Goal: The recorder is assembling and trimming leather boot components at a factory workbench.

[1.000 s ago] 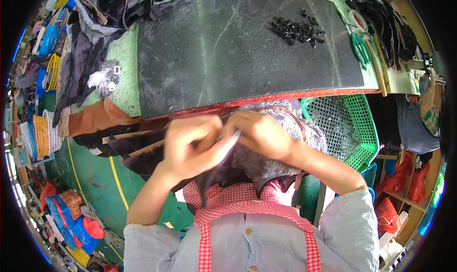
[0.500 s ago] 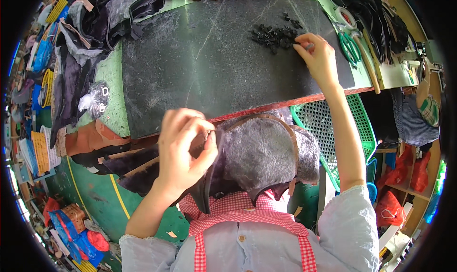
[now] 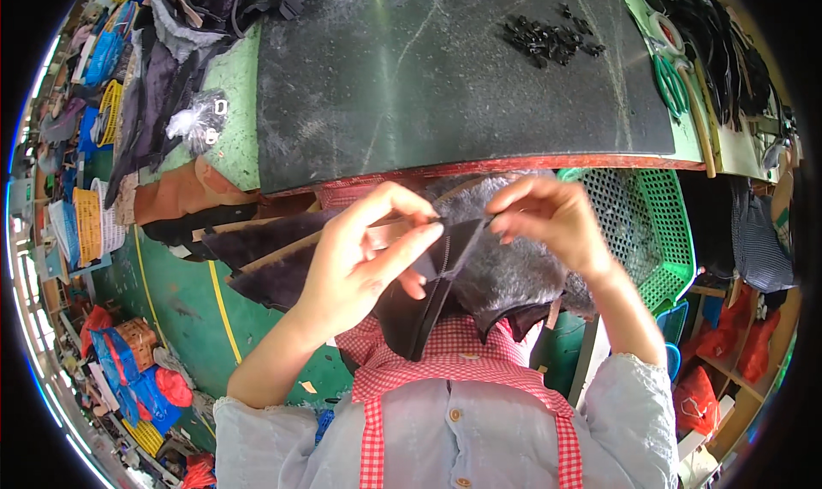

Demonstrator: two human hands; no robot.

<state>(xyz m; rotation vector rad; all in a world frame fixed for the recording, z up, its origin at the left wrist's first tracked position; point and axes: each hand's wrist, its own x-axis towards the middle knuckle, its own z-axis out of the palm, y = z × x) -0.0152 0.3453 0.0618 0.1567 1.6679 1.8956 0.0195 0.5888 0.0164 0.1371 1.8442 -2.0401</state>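
Above my lap a black zipper [image 3: 446, 253] hangs with its teeth showing, its upper end spread into two sides. My left hand [image 3: 355, 249] is closed in a pinch on the left side of that end, thumb against forefinger. My right hand [image 3: 552, 223] pinches at the right corner, its fingers slightly blurred; whether a small piece is also between its fingertips is hidden. Grey furry material with dark trim [image 3: 505, 262] lies on my lap behind the zipper. On the black mat [image 3: 368, 86] is a pile of small black pieces [image 3: 555, 39] that look like zipper sliders.
Green-handled scissors [image 3: 671, 86] and a tape roll [image 3: 666, 32] lie at the mat's right. A green plastic basket [image 3: 676, 241] stands beside my right forearm. Dark furry pieces [image 3: 150, 104] and a clear plastic bag [image 3: 199, 122] are at the left. The table has a red front edge [image 3: 514, 165].
My right hand has come from the pile of small black pieces down to the zipper, beside my left hand. My left hand has moved slightly right with the zipper. The view has shifted.
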